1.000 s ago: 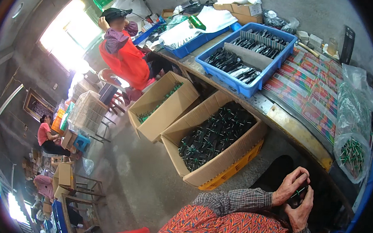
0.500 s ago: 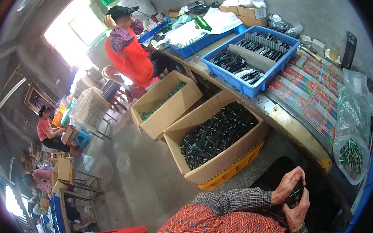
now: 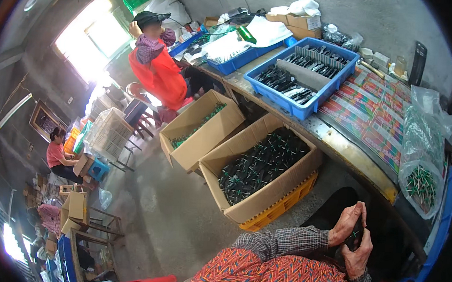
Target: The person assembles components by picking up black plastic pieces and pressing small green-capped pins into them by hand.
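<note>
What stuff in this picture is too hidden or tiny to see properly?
- Small dark part, head view: mostly wrapped by the left hand and right hand, so its shape is unclear.
- Clear bag of green-tipped pieces: too small to count.
- Big cardboard box: the parts blur into one dark heap.
- Orange crate: mostly hidden under that box.

Left of my bench's front edge two open brown cartons (image 3: 265,169) stand side by side, the nearer atop a yellow crate (image 3: 284,206), and clear bags (image 3: 421,168) slump at its right end
</note>
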Tool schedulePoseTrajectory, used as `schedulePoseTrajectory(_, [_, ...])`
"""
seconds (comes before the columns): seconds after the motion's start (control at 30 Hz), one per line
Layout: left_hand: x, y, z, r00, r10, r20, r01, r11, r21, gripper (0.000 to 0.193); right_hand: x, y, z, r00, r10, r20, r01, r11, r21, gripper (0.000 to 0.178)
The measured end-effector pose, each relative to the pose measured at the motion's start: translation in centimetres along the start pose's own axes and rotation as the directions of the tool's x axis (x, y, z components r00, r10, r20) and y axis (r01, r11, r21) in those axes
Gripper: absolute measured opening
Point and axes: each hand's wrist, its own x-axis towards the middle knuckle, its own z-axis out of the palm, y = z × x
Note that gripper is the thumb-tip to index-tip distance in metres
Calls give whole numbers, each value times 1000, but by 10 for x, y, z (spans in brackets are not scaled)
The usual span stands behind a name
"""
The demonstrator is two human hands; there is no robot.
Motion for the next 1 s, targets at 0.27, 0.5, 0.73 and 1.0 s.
schedulePoseTrajectory(0.27, [-2,-2,-7,1000,-26,-16,26,1000,-11,58,2,-2,5,999,16,47,-19,997,70,54])
schedulePoseTrajectory(0.5, [0,11,-14,999,-36,-12,36,998,55,56,16,-8,5,999,53,10,-53,994,93,43])
schedulePoseTrajectory(0.73, [-4,23,-20,997,-27,67,26,1000,11,51,21,-11,4,973,196,118,-210,971,118,40])
schedulePoseTrajectory(1.0, [-8,24,-26,989,-130,75,130,992,-1,42,22,-12,6,968,222,116,-238,959,151,40])
